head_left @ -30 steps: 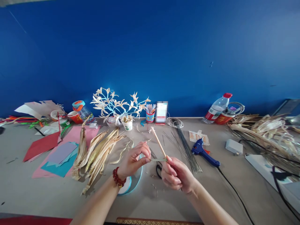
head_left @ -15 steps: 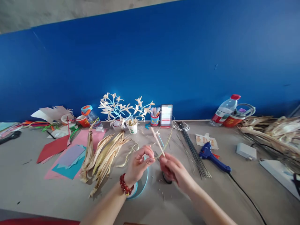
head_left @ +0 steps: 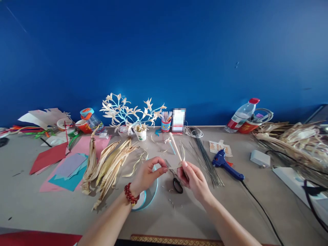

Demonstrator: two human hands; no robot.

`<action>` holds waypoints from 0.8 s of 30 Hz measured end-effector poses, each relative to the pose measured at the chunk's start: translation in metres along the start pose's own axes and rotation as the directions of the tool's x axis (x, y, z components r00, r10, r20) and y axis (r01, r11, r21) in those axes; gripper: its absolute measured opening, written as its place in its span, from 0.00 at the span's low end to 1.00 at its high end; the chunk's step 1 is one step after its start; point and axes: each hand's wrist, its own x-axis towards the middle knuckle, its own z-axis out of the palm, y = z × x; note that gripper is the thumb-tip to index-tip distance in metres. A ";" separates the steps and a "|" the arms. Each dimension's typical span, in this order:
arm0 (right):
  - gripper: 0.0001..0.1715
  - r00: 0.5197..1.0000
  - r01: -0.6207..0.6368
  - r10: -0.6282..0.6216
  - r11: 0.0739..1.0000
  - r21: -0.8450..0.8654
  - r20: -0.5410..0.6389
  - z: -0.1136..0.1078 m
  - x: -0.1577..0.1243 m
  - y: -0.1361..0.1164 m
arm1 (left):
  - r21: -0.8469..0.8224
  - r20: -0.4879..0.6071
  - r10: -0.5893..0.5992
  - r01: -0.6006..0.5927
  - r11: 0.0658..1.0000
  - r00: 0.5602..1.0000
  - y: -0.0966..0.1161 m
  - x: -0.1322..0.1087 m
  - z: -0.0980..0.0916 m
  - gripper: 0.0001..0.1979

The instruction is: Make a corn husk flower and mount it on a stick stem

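Observation:
My right hand (head_left: 192, 177) grips a pale thin stick (head_left: 175, 147) that points up and away. A narrow strip of husk (head_left: 174, 167) runs from the stick to my left hand (head_left: 150, 172), which pinches its end between thumb and fingers. A red bead bracelet circles my left wrist. Scissors with black handles (head_left: 177, 185) lie on the table between my hands. Under my left hand is a roll of light blue tape or cord (head_left: 140, 201). Beyond the hands lies a small white flower on a blue stem (head_left: 172, 145).
Dried husks (head_left: 112, 167) and coloured paper (head_left: 51, 158) lie left. At the back stand a cup of white flowers (head_left: 140, 133) and a pen cup (head_left: 166, 126). On the right are dark wires (head_left: 207, 160), a blue glue gun (head_left: 228, 165), a bottle (head_left: 241, 116) and a power strip (head_left: 294, 181).
The view has tilted down and shifted slightly right. My hands have moved a little apart, with the strip stretched between them, and the scissors show more fully.

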 end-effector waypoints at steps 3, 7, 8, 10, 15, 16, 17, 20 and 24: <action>0.31 0.997 0.056 -0.057 0.998 -0.015 -0.060 -0.001 0.001 0.000 | -0.007 -0.031 -0.028 0.028 1.000 0.999 0.001 -0.001 0.001 0.11; 0.26 0.983 0.180 -0.156 0.934 -0.310 0.100 0.003 0.000 0.005 | 0.010 -0.052 -0.013 0.014 1.000 0.999 0.009 -0.004 0.007 0.10; 0.26 0.978 0.197 -0.154 0.906 -0.375 0.143 0.004 0.000 0.006 | 0.017 -0.051 -0.003 0.004 1.000 0.999 0.011 -0.004 0.009 0.10; 0.27 0.975 0.202 -0.142 0.881 -0.429 0.169 0.006 -0.001 0.008 | 0.017 -0.045 0.019 -0.018 1.000 0.999 0.011 -0.004 0.010 0.09; 0.29 0.984 0.162 -0.131 0.933 -0.321 0.116 0.007 -0.002 0.006 | -0.012 -0.058 0.067 -0.068 0.998 0.996 0.010 -0.003 0.008 0.08; 0.29 0.984 0.160 -0.126 0.934 -0.320 0.124 0.007 -0.002 0.005 | 0.004 -0.052 0.080 -0.080 0.997 0.995 0.012 -0.003 0.008 0.08; 0.29 0.984 0.157 -0.117 0.929 -0.334 0.136 0.007 -0.002 0.005 | 0.026 -0.045 0.094 -0.093 0.995 0.995 0.013 -0.004 0.009 0.08; 0.29 0.982 0.150 -0.090 0.900 -0.409 0.164 0.009 -0.003 0.005 | 0.085 -0.033 0.121 -0.118 0.989 0.992 0.017 -0.005 0.010 0.07; 0.31 0.982 0.140 -0.078 0.914 -0.381 0.173 0.010 -0.004 0.006 | 0.102 -0.048 0.106 -0.101 0.990 0.993 0.015 -0.006 0.010 0.07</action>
